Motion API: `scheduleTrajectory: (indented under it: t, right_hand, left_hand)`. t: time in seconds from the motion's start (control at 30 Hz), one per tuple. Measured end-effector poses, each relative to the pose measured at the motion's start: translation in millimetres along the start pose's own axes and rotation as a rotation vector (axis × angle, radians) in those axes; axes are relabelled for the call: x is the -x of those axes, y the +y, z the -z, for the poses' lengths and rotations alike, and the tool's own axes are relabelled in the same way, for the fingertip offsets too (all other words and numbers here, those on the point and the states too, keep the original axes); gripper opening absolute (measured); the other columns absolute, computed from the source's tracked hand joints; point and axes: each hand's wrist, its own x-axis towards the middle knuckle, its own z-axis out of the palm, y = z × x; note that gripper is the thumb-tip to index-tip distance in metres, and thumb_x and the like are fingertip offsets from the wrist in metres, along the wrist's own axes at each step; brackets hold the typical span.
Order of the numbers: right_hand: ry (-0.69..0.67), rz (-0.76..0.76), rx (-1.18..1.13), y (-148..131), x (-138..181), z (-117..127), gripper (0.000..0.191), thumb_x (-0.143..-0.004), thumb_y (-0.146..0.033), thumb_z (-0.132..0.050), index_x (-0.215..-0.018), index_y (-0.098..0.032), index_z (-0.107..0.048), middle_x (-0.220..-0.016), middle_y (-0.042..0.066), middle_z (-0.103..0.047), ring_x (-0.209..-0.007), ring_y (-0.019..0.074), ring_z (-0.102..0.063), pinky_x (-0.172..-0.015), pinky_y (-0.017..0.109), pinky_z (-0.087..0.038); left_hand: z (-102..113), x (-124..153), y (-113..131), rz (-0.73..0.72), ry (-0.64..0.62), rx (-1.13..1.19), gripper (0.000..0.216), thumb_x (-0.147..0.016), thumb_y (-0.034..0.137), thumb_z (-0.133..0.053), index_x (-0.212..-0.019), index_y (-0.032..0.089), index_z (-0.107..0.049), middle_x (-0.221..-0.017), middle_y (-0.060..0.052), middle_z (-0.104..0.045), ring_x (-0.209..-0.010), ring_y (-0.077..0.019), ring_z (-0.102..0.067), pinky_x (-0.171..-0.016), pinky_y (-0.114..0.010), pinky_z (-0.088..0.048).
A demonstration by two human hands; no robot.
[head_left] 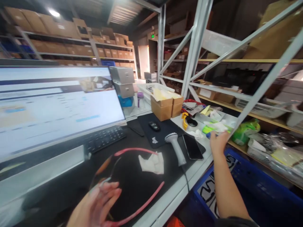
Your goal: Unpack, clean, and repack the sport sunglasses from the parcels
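Observation:
My left hand (pixel 94 205) is low at the desk's front edge, smeared by motion, its fingers loosely apart over the front of a pair of pink-armed glasses (pixel 142 201) lying on the black desk mat (pixel 132 179). Whether it grips them I cannot tell. A crumpled white tissue (pixel 152 163) lies between the glasses' arms. My right hand (pixel 219 142) reaches to the desk's right edge, its fingertips at a heap of white and green wrappers (pixel 214 127) beside a slanted steel brace. Its fingers are mostly hidden behind the back of the hand.
A wide monitor (pixel 54 107) and keyboard (pixel 105 138) fill the left. A barcode scanner (pixel 176 146), a phone (pixel 192 146) and a mouse (pixel 153 126) on its pad lie mid-desk. Open cardboard boxes (pixel 165 107) stand behind. A blue crate (pixel 248 179) sits below right, with racking all round.

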Motion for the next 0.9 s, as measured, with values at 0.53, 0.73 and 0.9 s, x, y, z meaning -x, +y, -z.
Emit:
scheduleTrajectory:
  t: [0.53, 0.73, 0.9]
  right_hand:
    - [-1.333, 0.686, -0.132, -145.3, 235.7, 52.4, 0.061, -0.091, -0.02, -0.049, -0.15, -0.031, -0.038, -0.116, 0.008, -0.064, -0.084, 0.0218, -0.07, -0.079, 0.037, -0.06]
    - [-1.352, 0.731, -0.079, -161.1, 254.9, 36.1, 0.057, -0.086, -0.016, -0.05, -0.143, -0.022, -0.045, -0.131, 0.011, -0.063, -0.11, 0.0286, -0.066, -0.1, 0.048, -0.052]
    - [-1.225, 0.776, -0.029, -161.8, 260.3, 35.4, 0.056, -0.088, -0.018, -0.049, -0.143, -0.022, -0.046, -0.133, 0.013, -0.063, -0.105, 0.03, -0.068, -0.089, 0.046, -0.057]
  left_hand:
    - [-4.3, 26.0, 4.7, 0.544, -0.161, 0.154, 0.046, -0.102, 0.037, -0.04, -0.08, 0.007, -0.067, -0.075, -0.016, -0.075, -0.056, -0.0205, -0.072, -0.056, -0.029, -0.062]
    - [-1.0, 21.7, 2.2, 0.569, -0.211, 0.132, 0.05, -0.103, 0.04, -0.036, -0.079, 0.008, -0.066, -0.071, -0.018, -0.075, -0.055, -0.0199, -0.073, -0.055, -0.026, -0.06]
    - [-0.1, 21.3, 2.8, 0.543, -0.245, 0.173, 0.047, -0.103, 0.039, -0.036, -0.079, 0.009, -0.064, -0.071, -0.017, -0.075, -0.055, -0.0192, -0.072, -0.055, -0.025, -0.06]
